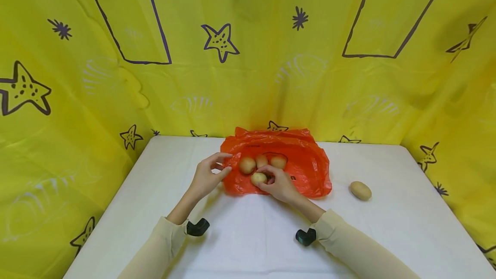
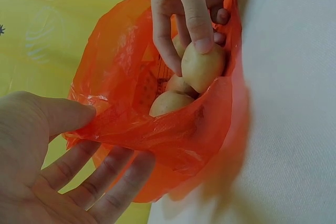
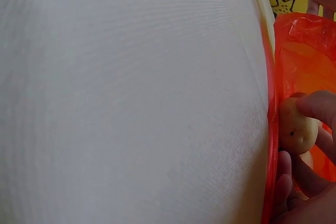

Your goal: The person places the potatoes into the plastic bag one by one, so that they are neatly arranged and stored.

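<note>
An orange-red plastic bag lies on the white table with its mouth towards me. Inside it sit several potatoes, clustered at the left of the opening. My right hand reaches into the mouth and pinches a pale potato between thumb and fingers, right beside the others. At the bag's left edge is my left hand, its thumb and fingers spread apart; in the left wrist view its thumb and fingertips meet the plastic rim. The right wrist view shows the pinched potato close to the bag's edge.
A single potato lies on the white tabletop, right of the bag. Yellow curtains with starfish drawings hang behind and on both sides. Each wrist wears a dark device.
</note>
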Demonstrator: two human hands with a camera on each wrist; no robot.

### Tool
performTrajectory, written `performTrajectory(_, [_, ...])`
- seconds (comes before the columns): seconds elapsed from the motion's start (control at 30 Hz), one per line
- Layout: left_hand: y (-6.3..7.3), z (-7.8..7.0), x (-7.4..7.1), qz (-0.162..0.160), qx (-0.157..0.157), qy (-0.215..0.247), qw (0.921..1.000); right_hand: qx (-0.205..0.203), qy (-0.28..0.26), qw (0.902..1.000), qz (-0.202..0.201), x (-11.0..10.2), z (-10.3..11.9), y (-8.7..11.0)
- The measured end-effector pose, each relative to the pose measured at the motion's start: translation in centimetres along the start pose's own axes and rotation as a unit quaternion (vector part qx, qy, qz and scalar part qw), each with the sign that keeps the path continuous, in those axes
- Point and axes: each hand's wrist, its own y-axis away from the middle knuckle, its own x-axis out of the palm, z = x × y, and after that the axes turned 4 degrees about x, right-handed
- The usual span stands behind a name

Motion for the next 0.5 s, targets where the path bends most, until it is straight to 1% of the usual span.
performTrajectory(0.33, [0.02, -0.19, -0.07, -0.004, 0.000, 0.007, 1.0000, -0.003, 0.006, 1.0000, 0.002, -0.02, 0.10, 0.00])
performTrajectory(0.5, [0.02, -0.40, 0.10, -0.010, -0.008, 0.000, 0.9999, -0.010, 0.006, 0.9999, 0.002, 0.00, -0.02, -0.05])
